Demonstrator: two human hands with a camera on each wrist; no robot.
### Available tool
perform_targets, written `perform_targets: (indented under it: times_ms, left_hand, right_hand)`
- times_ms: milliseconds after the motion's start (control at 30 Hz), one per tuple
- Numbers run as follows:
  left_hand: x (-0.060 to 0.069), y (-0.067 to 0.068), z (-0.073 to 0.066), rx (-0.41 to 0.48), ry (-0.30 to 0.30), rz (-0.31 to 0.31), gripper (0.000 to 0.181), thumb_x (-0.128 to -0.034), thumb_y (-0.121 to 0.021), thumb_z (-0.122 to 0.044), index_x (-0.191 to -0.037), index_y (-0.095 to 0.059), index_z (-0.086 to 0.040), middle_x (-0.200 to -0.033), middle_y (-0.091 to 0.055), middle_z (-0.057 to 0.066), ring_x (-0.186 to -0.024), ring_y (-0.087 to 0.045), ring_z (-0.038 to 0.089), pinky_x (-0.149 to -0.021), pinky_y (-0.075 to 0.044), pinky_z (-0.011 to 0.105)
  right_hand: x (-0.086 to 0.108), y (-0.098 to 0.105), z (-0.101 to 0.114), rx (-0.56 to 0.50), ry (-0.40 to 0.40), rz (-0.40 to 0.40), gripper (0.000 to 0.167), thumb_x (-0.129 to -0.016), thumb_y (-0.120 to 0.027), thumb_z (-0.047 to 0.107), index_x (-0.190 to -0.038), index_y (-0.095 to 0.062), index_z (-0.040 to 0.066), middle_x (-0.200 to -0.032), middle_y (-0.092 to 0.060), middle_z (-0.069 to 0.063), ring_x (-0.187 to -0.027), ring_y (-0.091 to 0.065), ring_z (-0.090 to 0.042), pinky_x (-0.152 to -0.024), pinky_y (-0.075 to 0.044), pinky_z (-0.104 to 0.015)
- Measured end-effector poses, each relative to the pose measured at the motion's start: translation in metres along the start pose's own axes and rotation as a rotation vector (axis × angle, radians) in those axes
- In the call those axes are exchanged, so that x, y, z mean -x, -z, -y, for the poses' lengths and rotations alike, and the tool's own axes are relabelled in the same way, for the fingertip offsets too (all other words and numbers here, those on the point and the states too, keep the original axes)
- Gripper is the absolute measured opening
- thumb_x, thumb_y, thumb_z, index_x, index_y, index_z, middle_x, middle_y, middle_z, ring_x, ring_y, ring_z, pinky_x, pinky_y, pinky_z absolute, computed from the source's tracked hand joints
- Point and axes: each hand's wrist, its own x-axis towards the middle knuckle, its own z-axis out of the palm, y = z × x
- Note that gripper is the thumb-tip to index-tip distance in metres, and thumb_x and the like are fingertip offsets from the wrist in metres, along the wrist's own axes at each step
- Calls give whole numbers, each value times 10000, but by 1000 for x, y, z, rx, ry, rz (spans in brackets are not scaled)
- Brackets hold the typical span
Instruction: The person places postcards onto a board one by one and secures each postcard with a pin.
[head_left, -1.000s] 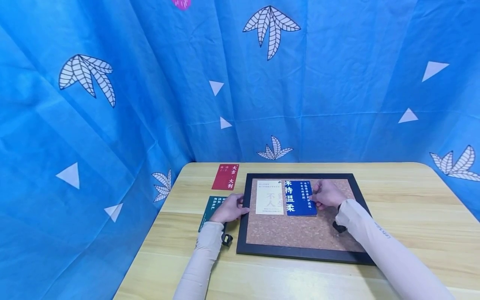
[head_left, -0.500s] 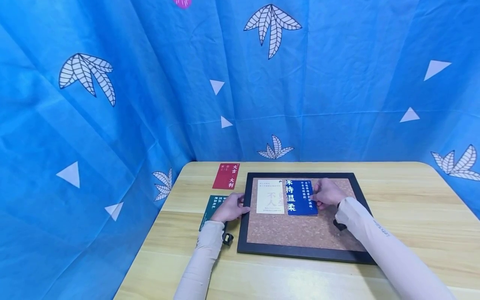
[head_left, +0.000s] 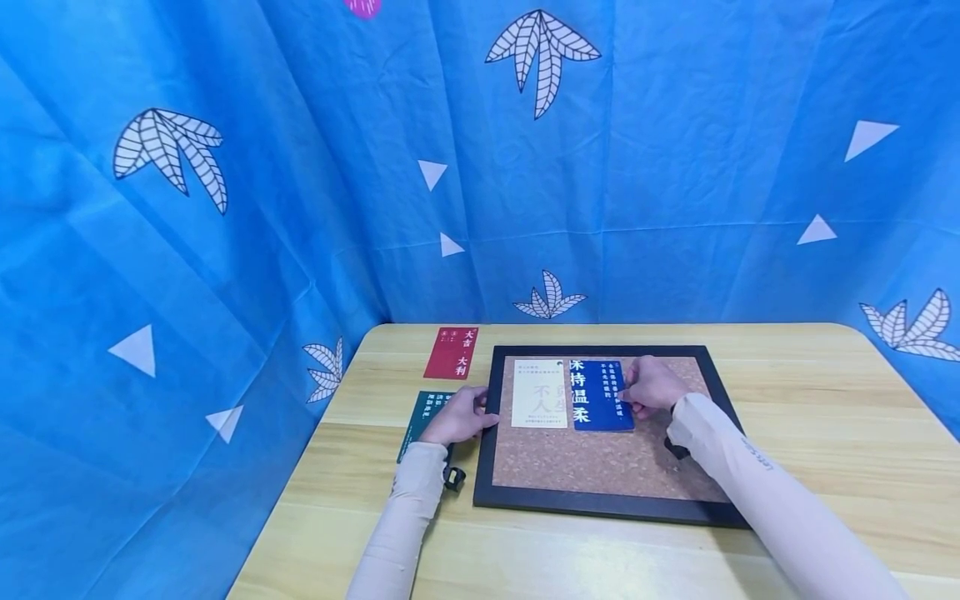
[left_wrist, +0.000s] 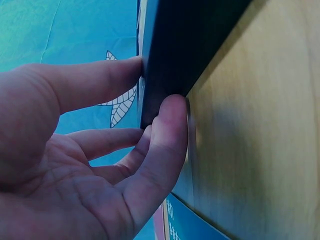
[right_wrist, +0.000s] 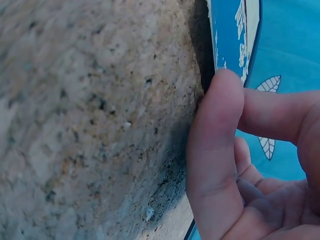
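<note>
A cork board (head_left: 592, 467) in a black frame lies on the table. My left hand (head_left: 460, 415) grips the frame's left edge; in the left wrist view the thumb (left_wrist: 110, 82) is on its upper face and a finger (left_wrist: 172, 127) is against its side. On the cork, a dark blue card (head_left: 600, 383) with white characters lies just right of a cream card (head_left: 528, 408). My right hand (head_left: 656, 386) pinches the blue card's right edge; in the right wrist view the card (right_wrist: 227, 35) stands slightly off the cork (right_wrist: 100, 125), its far part out of frame.
Left of the board, a red card (head_left: 450, 354) lies near the table's far edge. Nearer, a green card (head_left: 420, 425) is partly hidden under the left hand. A blue patterned curtain (head_left: 675, 167) hangs behind and to the left of the wooden table (head_left: 840, 442).
</note>
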Motion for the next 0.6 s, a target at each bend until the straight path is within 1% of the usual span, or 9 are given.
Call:
perform_targets:
  times_ms: [133,367,600]
  left_hand:
    - [0,0,-1,-5,1,3,632,-967,-734,-195,-1518,-484,-16,-1147,-642,131,-687,-626,180,-606,-517,287]
    - [-2,-1,2,-9,3,16,630,-969,-731,-198,-1521,-482,-22,-1160,-643,136,-687,-627,178,-586,-506,271]
    - [-4,1,1,-14,-11,15,617,-969,-727,-188,-1507,-491,0,-1248,-643,176,-807,-610,195,-640,-495,279]
  right_hand:
    - [0,1,-4,-17,16,10,215,-933,-722,53,-915,-511,17,-641,-602,-59,-530,-590,-154,-510,-549,-274]
    - [2,2,-7,-19,30,21,224,-927,-730,70,-862,-520,28,-613,-579,-38,-507,-573,-137,-495,-537,-265]
    - [0,3,-8,-19,21,29,203,-937,-721,76,-851,-542,36,-625,-590,-34,-518,-577,-137,-503,-526,-254]
